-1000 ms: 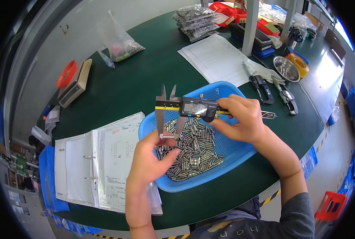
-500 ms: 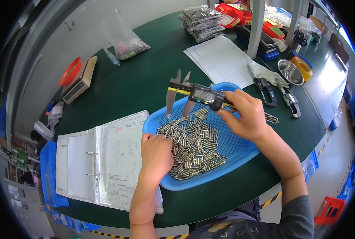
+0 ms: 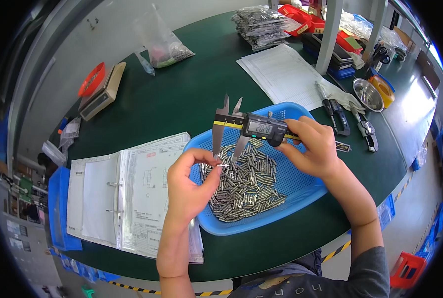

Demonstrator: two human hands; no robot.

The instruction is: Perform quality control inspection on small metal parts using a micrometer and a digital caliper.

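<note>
My right hand (image 3: 313,144) is closed round the body of a digital caliper (image 3: 259,130). Its jaws stand apart over the left part of a blue perforated basket (image 3: 301,186). Between thumb and fingertips, my left hand (image 3: 189,184) pinches a small metal pin (image 3: 223,165), held level just below the tips of the caliper's long jaws. Whether the pin touches a jaw I cannot tell. Under both hands a heap of short grooved metal pins (image 3: 246,191) lies in the basket.
Left of the basket lies an open ring binder (image 3: 137,198) with drawings. Paper sheets (image 3: 283,74), micrometers (image 3: 366,131) and a steel bowl (image 3: 368,94) sit beyond it on the right. A scale (image 3: 103,92) with a red dish and bagged parts (image 3: 261,27) stand farther back.
My left hand has come up from the heap with a pin in its fingertips, toward the caliper jaws. The caliper, still in my right hand, has hardly moved.
</note>
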